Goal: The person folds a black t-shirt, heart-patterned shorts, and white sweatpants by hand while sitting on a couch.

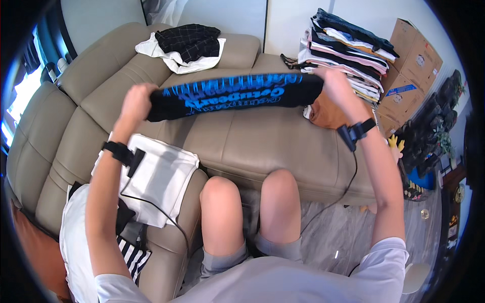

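A black garment with blue printed lettering is stretched between my two hands, above the beige leather sofa seat. My left hand grips its left end, and my right hand grips the upper right corner. The cloth hangs in a long, narrow band, blurred along its top. Under the right end, a folded brown garment lies on the sofa, partly hidden by my right forearm. Below my left hand, folded white cloth rests on the seat.
A tall stack of folded clothes stands at the back right beside cardboard boxes. Black checked cloth lies over white cloth at the back. A striped cloth sits at lower left. Cables hang from both wrist straps.
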`<state>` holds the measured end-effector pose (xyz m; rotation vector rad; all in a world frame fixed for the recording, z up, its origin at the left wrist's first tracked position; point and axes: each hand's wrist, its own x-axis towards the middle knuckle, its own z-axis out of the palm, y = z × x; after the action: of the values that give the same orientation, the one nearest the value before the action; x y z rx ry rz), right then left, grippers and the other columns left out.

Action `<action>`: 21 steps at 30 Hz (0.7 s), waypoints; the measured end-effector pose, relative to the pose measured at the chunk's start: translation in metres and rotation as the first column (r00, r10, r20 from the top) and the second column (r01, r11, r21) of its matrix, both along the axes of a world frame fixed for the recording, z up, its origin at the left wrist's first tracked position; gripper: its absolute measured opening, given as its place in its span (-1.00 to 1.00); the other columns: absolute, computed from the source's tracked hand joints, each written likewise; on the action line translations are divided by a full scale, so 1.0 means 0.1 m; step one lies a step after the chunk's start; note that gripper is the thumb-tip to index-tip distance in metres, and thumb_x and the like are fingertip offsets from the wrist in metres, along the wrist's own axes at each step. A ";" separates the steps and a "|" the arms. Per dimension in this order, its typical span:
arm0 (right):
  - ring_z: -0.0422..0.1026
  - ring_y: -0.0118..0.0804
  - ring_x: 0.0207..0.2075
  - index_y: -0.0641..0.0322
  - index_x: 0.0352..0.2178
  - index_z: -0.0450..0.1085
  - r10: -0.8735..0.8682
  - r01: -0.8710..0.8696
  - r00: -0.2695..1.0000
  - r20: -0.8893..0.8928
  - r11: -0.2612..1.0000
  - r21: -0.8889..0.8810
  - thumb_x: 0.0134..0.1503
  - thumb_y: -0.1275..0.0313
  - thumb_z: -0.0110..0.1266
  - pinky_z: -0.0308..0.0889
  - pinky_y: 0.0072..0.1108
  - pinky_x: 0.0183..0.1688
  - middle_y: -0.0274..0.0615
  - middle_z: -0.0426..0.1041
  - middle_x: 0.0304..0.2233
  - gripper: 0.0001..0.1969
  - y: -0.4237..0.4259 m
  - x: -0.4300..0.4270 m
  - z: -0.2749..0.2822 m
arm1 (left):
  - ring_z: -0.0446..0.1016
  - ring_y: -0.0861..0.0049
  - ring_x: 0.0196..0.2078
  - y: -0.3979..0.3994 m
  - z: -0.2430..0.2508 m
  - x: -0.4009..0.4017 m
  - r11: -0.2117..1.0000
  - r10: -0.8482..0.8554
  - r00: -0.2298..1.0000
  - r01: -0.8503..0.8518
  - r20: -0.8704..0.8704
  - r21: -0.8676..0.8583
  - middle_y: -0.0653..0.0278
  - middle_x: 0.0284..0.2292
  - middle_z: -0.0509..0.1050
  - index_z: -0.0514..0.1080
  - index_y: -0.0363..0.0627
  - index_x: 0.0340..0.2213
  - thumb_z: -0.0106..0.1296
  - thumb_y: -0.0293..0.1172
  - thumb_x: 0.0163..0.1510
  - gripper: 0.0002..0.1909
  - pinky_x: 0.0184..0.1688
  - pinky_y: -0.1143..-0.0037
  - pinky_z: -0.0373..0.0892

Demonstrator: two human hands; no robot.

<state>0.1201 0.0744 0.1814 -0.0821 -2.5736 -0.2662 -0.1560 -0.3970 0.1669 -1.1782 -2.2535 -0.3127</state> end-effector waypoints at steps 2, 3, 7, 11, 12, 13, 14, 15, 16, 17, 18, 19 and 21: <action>0.50 0.09 -0.22 0.26 -0.20 0.51 -0.008 0.008 1.000 0.015 1.000 0.015 -0.08 0.72 -0.03 0.41 -0.28 -0.09 0.10 0.53 -0.28 -0.62 0.08 0.23 0.47 | 0.51 -0.04 -0.33 0.03 0.51 0.15 0.996 -0.078 0.995 0.075 0.063 0.045 -0.08 -0.39 0.54 0.55 -0.22 -0.28 -0.01 -0.68 -0.09 -0.70 -0.17 0.23 0.43; 0.50 0.10 -0.24 0.27 -0.21 0.52 0.022 -0.022 1.000 0.004 0.999 0.024 -0.08 0.71 -0.02 0.41 -0.28 -0.10 0.12 0.53 -0.31 -0.64 0.17 0.35 0.67 | 0.54 0.16 -0.37 -0.03 0.81 0.19 0.998 -0.060 0.982 0.060 0.177 0.007 -0.13 -0.34 0.53 0.52 -0.28 -0.22 0.05 -0.64 -0.01 -0.74 -0.21 0.37 0.43; 0.47 0.08 -0.35 0.33 -0.23 0.49 -0.155 0.161 0.986 0.067 0.982 -0.095 0.05 0.58 0.05 0.36 -0.33 -0.21 0.13 0.51 -0.41 -0.78 0.16 1.01 1.40 | 0.45 0.55 -0.39 -0.11 1.52 0.49 0.989 -0.141 0.988 0.143 0.069 -0.026 0.07 -0.46 0.53 0.48 -0.37 -0.30 0.13 -0.46 0.06 -0.79 -0.23 0.47 0.39; 0.36 -0.27 -0.49 0.47 -0.38 0.43 -0.130 0.135 0.989 0.077 0.988 -0.072 0.09 0.50 0.07 0.29 -0.45 -0.32 -0.10 0.39 -0.58 -0.84 0.38 1.87 1.97 | 0.43 0.73 -0.41 0.10 1.87 0.74 0.937 -0.344 0.880 0.297 0.327 0.185 0.36 -0.47 0.53 0.48 -0.36 -0.34 0.16 -0.43 0.09 -0.80 -0.29 0.65 0.36; 0.33 -0.32 -0.50 0.48 -0.41 0.41 -0.143 0.145 0.989 0.040 0.988 -0.053 0.07 0.50 0.07 0.28 -0.47 -0.34 -0.16 0.35 -0.60 -0.84 0.38 2.03 1.99 | 0.43 0.76 -0.41 0.19 1.94 0.78 0.924 -0.381 0.818 0.327 0.430 0.197 0.41 -0.46 0.51 0.48 -0.33 -0.35 0.15 -0.44 0.09 -0.83 -0.29 0.68 0.35; 0.30 -0.37 -0.51 0.47 -0.44 0.39 -0.197 0.200 0.979 0.061 0.978 -0.057 0.04 0.51 0.05 0.26 -0.50 -0.37 -0.21 0.33 -0.60 -0.85 0.38 2.20 2.05 | 0.42 0.78 -0.41 0.25 1.99 0.84 0.911 -0.411 0.744 0.355 0.527 0.209 0.45 -0.45 0.50 0.48 -0.29 -0.35 0.15 -0.45 0.10 -0.86 -0.29 0.72 0.34; 0.28 -0.41 -0.51 0.46 -0.47 0.36 -0.250 0.255 0.965 0.082 0.965 -0.058 0.01 0.52 0.03 0.24 -0.52 -0.40 -0.26 0.31 -0.61 -0.86 0.40 2.38 2.12 | 0.42 0.80 -0.41 0.32 2.01 0.92 0.907 -0.416 0.692 0.356 0.590 0.222 0.47 -0.47 0.48 0.47 -0.24 -0.37 0.16 -0.47 0.08 -0.89 -0.29 0.73 0.32; 0.29 -0.43 -0.51 0.46 -0.47 0.36 -0.265 0.268 0.963 0.049 0.960 -0.076 0.00 0.50 0.04 0.24 -0.54 -0.41 -0.24 0.30 -0.62 -0.85 0.39 2.52 2.09 | 0.42 0.80 -0.41 0.43 2.06 0.96 0.905 -0.420 0.687 0.365 0.593 0.218 0.47 -0.47 0.48 0.47 -0.24 -0.37 0.16 -0.47 0.08 -0.89 -0.29 0.73 0.32; 0.30 -0.45 -0.51 0.46 -0.46 0.36 -0.289 0.290 0.957 0.025 0.952 -0.092 -0.01 0.49 0.05 0.24 -0.55 -0.42 -0.23 0.29 -0.63 -0.84 0.39 2.66 2.04 | 0.42 0.81 -0.40 0.58 2.03 0.94 0.901 -0.403 0.684 0.411 0.608 0.135 0.47 -0.47 0.48 0.47 -0.23 -0.37 0.16 -0.47 0.08 -0.89 -0.28 0.74 0.32; 0.30 -0.46 -0.51 0.46 -0.45 0.37 -0.338 0.336 0.941 0.000 0.934 -0.124 -0.01 0.48 0.06 0.24 -0.56 -0.42 -0.21 0.29 -0.63 -0.83 0.48 2.78 2.00 | 0.42 0.82 -0.39 0.75 1.97 0.91 0.888 -0.387 0.682 0.456 0.621 0.052 0.47 -0.46 0.48 0.47 -0.23 -0.37 0.17 -0.46 0.07 -0.89 -0.27 0.74 0.31; 0.30 -0.46 -0.51 0.46 -0.45 0.37 -0.366 0.366 0.930 0.019 0.923 -0.120 -0.01 0.48 0.06 0.24 -0.56 -0.42 -0.21 0.29 -0.63 -0.83 0.61 2.93 2.00 | 0.41 0.85 -0.38 0.99 1.87 0.89 0.879 -0.417 0.680 0.470 0.603 0.078 0.49 -0.45 0.48 0.47 -0.22 -0.38 0.18 -0.46 0.08 -0.89 -0.27 0.75 0.31; 0.34 -0.38 -0.50 0.47 -0.42 0.39 -0.448 0.443 0.894 0.012 0.878 -0.180 -0.01 0.45 0.07 0.27 -0.52 -0.40 -0.13 0.33 -0.60 -0.79 0.77 3.03 1.99 | 0.40 0.86 -0.37 1.18 1.90 0.93 0.904 -0.360 0.662 0.421 0.657 0.071 0.52 -0.44 0.47 0.47 -0.21 -0.36 0.16 -0.46 0.09 -0.89 -0.27 0.74 0.30; 0.38 -0.29 -0.49 0.48 -0.40 0.40 -0.502 0.480 0.865 -0.014 0.834 -0.272 -0.01 0.41 0.09 0.30 -0.49 -0.37 -0.05 0.38 -0.56 -0.76 1.09 3.03 1.92 | 0.40 0.87 -0.38 1.45 2.07 0.93 0.844 -0.470 0.662 0.531 0.584 0.076 0.54 -0.45 0.46 0.47 -0.20 -0.33 0.14 -0.45 0.12 -0.90 -0.29 0.73 0.31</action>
<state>0.4229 0.1833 0.3734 -0.8470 -2.4456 -0.1030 -0.0633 -0.2521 0.3739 -1.9875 -2.4023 -0.9006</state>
